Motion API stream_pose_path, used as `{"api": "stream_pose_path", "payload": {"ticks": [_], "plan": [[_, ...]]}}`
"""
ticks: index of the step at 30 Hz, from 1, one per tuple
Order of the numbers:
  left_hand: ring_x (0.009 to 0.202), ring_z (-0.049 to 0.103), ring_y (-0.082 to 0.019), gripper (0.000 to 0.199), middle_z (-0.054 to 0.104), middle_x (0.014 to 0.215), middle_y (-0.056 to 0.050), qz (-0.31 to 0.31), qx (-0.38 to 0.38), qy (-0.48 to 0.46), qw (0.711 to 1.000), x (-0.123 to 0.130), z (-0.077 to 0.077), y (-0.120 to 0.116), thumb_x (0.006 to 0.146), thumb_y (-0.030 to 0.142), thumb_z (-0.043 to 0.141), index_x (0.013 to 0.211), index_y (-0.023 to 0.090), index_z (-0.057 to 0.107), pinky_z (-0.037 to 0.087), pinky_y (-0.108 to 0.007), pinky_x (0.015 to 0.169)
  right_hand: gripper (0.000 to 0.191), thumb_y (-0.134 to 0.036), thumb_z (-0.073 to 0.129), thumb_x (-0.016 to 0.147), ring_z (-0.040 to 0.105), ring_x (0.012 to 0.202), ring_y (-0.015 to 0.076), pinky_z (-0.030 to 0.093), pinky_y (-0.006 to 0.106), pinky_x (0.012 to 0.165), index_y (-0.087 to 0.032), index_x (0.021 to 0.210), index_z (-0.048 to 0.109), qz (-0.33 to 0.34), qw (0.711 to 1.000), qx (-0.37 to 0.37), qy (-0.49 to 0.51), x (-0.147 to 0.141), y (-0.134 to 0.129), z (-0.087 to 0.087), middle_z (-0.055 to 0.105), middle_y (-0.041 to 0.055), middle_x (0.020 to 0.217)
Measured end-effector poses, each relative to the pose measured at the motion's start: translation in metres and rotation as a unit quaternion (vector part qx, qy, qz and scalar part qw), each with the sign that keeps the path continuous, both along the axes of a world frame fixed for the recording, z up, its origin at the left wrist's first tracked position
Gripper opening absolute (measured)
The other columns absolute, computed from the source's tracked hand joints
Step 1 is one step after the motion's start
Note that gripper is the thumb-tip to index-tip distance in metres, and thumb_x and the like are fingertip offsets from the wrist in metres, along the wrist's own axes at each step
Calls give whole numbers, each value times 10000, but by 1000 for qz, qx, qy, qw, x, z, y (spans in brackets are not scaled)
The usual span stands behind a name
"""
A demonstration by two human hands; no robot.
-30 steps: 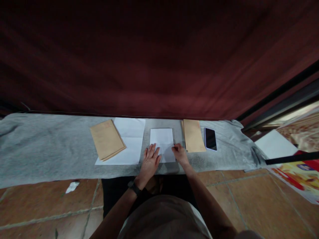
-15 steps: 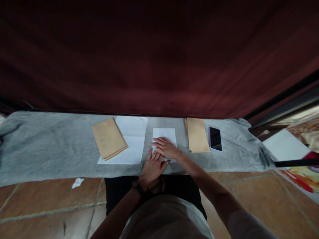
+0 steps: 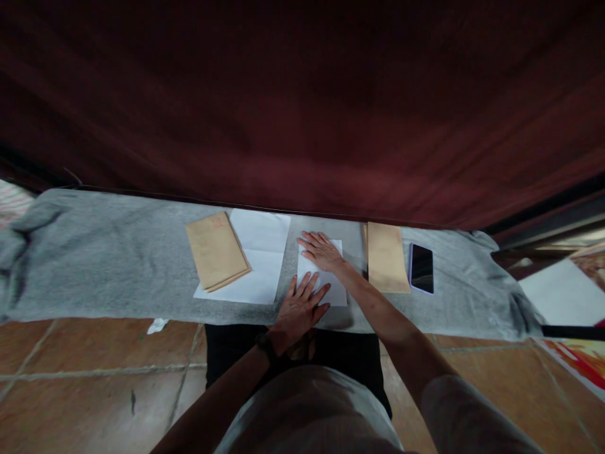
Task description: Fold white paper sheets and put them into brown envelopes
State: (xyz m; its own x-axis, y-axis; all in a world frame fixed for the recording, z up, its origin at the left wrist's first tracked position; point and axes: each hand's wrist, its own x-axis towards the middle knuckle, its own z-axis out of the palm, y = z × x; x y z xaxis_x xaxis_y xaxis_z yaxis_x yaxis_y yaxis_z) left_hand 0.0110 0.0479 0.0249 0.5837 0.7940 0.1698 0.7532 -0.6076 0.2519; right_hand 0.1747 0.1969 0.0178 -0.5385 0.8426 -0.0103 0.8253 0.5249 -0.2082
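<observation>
A folded white sheet of paper [image 3: 333, 287] lies flat on the grey cloth in front of me. My right hand [image 3: 321, 252] rests on its upper left part, palm down with the fingers stretched out. Lower down, my left hand [image 3: 302, 306] presses on the paper's near left side, its fingers spread. Both hands are open, and they cover part of the sheet. To the left, a larger creased white sheet [image 3: 262, 271] lies unfolded, partly beneath brown envelopes [image 3: 217, 252].
Further brown envelopes [image 3: 387, 258] are stacked right of my hands, beside a dark-screened phone [image 3: 421, 269]. Grey cloth [image 3: 118, 252] covers the narrow surface. A dark red curtain [image 3: 302, 139] hangs along the back. Crumpled white tissue [image 3: 157, 325] lies on the tiled floor.
My right hand has slid up and away along the folded paper, apart from my left hand. The left hand's fingers have spread wider. The whole view has shifted and tilted slightly.
</observation>
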Motion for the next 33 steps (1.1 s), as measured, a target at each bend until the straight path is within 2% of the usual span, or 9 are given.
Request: {"api": "stream_pose_path", "payload": {"ticks": [3, 6, 11, 14, 18, 22, 26, 29, 33], "plan": [[1515, 307, -302, 528, 402, 1612, -53, 1, 1, 2, 1000, 0, -1, 0, 993, 544, 478, 1491, 368, 474, 216, -566, 1232, 485, -360, 385, 1070, 269, 1530, 206, 169, 445, 1266, -278, 1547, 399, -22, 1000, 0, 5, -2, 3, 3, 306, 13, 1657], [1514, 309, -301, 525, 400, 1613, -56, 3, -2, 1, 1000, 1, -3, 1, 988, 535, 492, 1484, 363, 485, 207, -566, 1236, 491, -356, 350, 1075, 242, 1540, 217, 186, 443, 1263, -225, 1544, 413, -53, 998, 3, 29, -4, -4, 3, 292, 48, 1663], [1500, 338, -299, 473, 468, 1565, -81, 4, -8, 5, 1000, 4, -6, -1, 992, 513, 488, 1426, 336, 553, 192, -589, 1238, 499, -346, 287, 1086, 223, 1548, 204, 207, 440, 1263, -228, 1562, 380, -60, 996, -4, 65, 1, -52, -4, 265, 42, 1672], [1506, 324, -307, 435, 476, 1558, -101, 1, -13, 16, 1000, 4, -6, -2, 994, 495, 488, 1359, 293, 612, 182, -593, 1239, 500, -335, 308, 1081, 226, 1547, 220, 202, 473, 1260, -189, 1552, 396, -58, 997, 4, 48, 12, -86, -11, 274, 87, 1665], [1521, 291, -309, 477, 405, 1607, -90, 2, -22, 19, 1000, 4, -5, -2, 992, 493, 497, 1425, 302, 556, 157, -597, 1241, 522, -344, 338, 1074, 216, 1549, 251, 203, 498, 1245, -190, 1573, 352, -112, 993, 29, 16, 28, -111, -15, 260, 105, 1668], [1527, 277, -306, 525, 374, 1626, -80, 4, -24, 20, 999, 5, -6, -3, 997, 494, 484, 1496, 328, 475, 139, -589, 1245, 541, -353, 324, 1076, 226, 1545, 257, 204, 492, 1238, -199, 1594, 301, -139, 989, 53, 0, 35, -115, -17, 244, 94, 1673], [1524, 282, -312, 550, 360, 1633, -82, 3, -14, 19, 1000, 5, -8, -3, 1001, 496, 476, 1526, 337, 432, 129, -591, 1245, 548, -365, 322, 1078, 266, 1530, 269, 220, 489, 1233, -164, 1587, 316, -164, 984, 76, 0, 38, -119, -18, 269, 118, 1660], [1529, 273, -307, 565, 343, 1641, -83, 2, -6, 25, 1000, 4, -9, -3, 1003, 506, 466, 1539, 335, 409, 126, -591, 1246, 547, -357, 323, 1078, 290, 1518, 283, 233, 510, 1225, -140, 1579, 330, -193, 977, 94, 4, 39, -132, -20, 301, 142, 1645], [1529, 274, -307, 572, 337, 1642, -99, 0, -3, 45, 999, 4, -9, -2, 1011, 526, 437, 1542, 313, 408, 140, -597, 1243, 560, -368, 335, 1076, 292, 1519, 262, 218, 494, 1240, -139, 1586, 307, -143, 985, 99, 12, 36, -159, -24, 309, 117, 1646]]}}
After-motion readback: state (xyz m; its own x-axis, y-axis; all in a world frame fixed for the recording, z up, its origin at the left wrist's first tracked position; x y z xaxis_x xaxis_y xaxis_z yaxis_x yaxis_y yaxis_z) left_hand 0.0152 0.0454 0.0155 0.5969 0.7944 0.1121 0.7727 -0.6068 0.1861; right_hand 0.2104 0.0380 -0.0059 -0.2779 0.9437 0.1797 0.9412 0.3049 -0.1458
